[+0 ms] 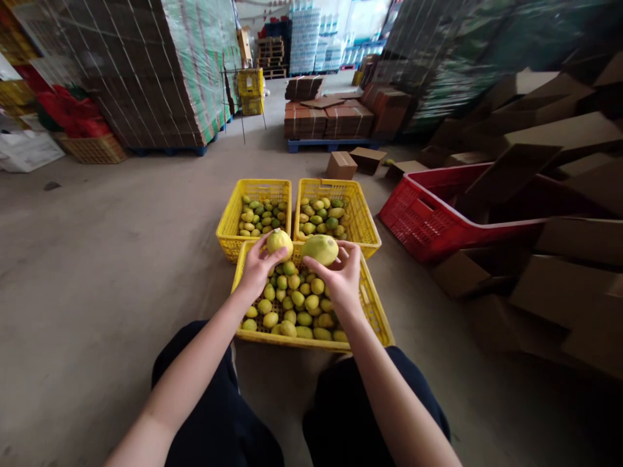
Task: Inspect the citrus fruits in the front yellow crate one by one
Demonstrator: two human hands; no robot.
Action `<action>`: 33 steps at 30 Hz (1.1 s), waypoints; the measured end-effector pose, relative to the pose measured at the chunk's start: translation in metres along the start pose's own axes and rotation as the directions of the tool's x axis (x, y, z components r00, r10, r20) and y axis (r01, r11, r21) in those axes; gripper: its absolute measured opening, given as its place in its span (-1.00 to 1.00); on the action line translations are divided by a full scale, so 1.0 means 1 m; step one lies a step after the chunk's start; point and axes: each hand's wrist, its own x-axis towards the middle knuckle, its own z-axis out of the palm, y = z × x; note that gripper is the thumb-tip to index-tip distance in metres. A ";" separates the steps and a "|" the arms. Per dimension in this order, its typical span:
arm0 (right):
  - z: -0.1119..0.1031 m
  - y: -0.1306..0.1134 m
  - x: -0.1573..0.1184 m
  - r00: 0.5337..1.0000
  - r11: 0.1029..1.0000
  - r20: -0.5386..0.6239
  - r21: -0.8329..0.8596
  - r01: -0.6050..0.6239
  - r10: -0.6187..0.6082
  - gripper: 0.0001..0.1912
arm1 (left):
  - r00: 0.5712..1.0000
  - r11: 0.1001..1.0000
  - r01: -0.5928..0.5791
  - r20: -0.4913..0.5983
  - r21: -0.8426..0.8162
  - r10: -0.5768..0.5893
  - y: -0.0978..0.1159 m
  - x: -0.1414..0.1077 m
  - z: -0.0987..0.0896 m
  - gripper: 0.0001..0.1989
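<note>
Three yellow crates stand on the concrete floor, and the near crate [374, 310] serves as the landmark. It lies just ahead of the person's knees and holds a loose layer of yellow-green lemons [296, 305], too many to count surely. Above its far rim, two hands each hold one fruit. The left hand [256, 266] has its fingers curled around a small yellow lemon [279, 241]. The right hand [343, 277] pinches a larger greenish lemon [320, 249] between thumb and fingertips. The two fruits sit close together, not touching.

Beyond the near crate, touching its far edge, stand the far-left crate [228, 224] and the far-right crate [363, 217], side by side, each partly filled with greener fruit. To the right of the near crate lies one red crate [418, 224]; its contents are probably cardboard, though blur hides them. Flattened cardboard boxes [549, 143] pile up beyond it.
</note>
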 end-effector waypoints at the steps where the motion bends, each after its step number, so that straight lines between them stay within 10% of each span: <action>1: -0.001 0.000 0.002 0.996 0.993 0.010 0.073 -0.093 0.092 -0.45 | 0.997 0.991 0.079 0.015 -0.104 -0.078 0.002 0.001 0.000 -0.64; 9: -0.003 -0.004 0.011 0.906 0.786 0.151 0.456 -0.419 0.395 -0.79 | 0.850 0.744 0.505 0.101 -0.438 -0.517 0.012 0.001 0.003 -0.77; 17: -0.001 -0.006 0.010 0.758 0.563 0.327 0.518 -0.643 0.565 -0.72 | 0.846 0.754 0.512 0.090 -0.412 -0.526 0.011 0.001 0.002 -0.66; 26: 0.003 -0.001 0.009 0.739 0.520 0.252 0.572 -0.634 0.624 -0.74 | 0.784 0.683 0.543 0.005 -0.488 -0.620 0.005 0.004 0.003 -0.66; 33: 0.004 0.008 0.011 0.701 0.529 0.179 0.535 -0.659 0.691 -0.85 | 0.836 0.733 0.429 -0.075 -0.527 -0.543 0.004 0.003 0.004 -0.81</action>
